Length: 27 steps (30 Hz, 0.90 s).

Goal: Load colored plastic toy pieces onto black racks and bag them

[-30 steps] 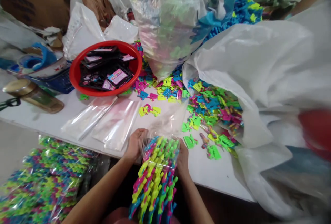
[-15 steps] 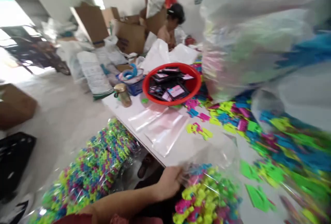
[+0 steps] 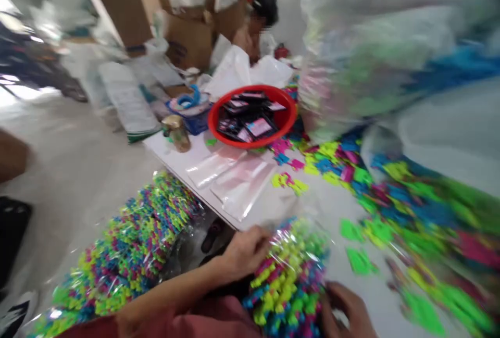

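Observation:
A clear plastic bag full of small yellow, green, blue and pink plastic pieces is at the table's front edge, tilted towards me. My left hand is closed on the upper left side of this bag, fingers curled at the film. Against its lower right side is my right hand, its fingers bent round the bag and partly cut off by the frame's bottom edge. Flat clear bags lie on the white table beyond my left hand.
A red basin holds black packets with pink labels. Loose bright pieces are heaped on the right below a large translucent sack. Filled bags are at the lower left. A jar stands on the table; a person sits behind.
My right hand has come into view at the bag's right side. The filled bag now stands higher and its pieces show more fully; my left hand stays on it. The camera view has shifted.

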Tool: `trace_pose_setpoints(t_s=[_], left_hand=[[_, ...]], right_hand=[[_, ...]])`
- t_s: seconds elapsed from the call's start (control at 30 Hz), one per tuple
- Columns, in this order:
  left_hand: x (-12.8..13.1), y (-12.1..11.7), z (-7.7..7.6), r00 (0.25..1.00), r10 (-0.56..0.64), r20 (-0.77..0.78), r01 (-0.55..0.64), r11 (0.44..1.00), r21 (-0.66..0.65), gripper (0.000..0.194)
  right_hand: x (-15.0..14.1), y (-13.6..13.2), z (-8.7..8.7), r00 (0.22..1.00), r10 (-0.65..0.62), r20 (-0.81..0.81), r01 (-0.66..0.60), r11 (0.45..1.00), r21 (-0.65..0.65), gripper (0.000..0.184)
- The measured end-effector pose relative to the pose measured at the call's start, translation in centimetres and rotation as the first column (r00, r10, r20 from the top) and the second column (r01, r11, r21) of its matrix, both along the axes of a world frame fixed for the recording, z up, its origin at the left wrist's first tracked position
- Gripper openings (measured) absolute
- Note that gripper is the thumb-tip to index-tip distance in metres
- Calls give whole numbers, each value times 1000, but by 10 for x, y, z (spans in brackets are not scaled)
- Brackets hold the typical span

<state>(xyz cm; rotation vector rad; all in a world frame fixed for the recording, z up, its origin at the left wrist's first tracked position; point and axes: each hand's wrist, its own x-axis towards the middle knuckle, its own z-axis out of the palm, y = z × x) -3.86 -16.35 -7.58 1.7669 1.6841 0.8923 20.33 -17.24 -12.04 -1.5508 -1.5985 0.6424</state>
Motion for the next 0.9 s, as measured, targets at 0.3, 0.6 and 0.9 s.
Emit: trace_pose_setpoints(t_s=[0.3,0.6,0.9], left_hand=[[-10,2,15,957,-285,48,285,958,22,19],[-16,0,50,819,-574,11,574,819,-23,13],[-25,7,61,662,-742,109,738,620,-267,14]], right_hand=[[-1,-3,44,960,266,91,-278,945,174,9],[18,-14,63,853,513,-94,-518,854,-39,12],[25,-17,67,747,558,-361,-665,643,-381,12]])
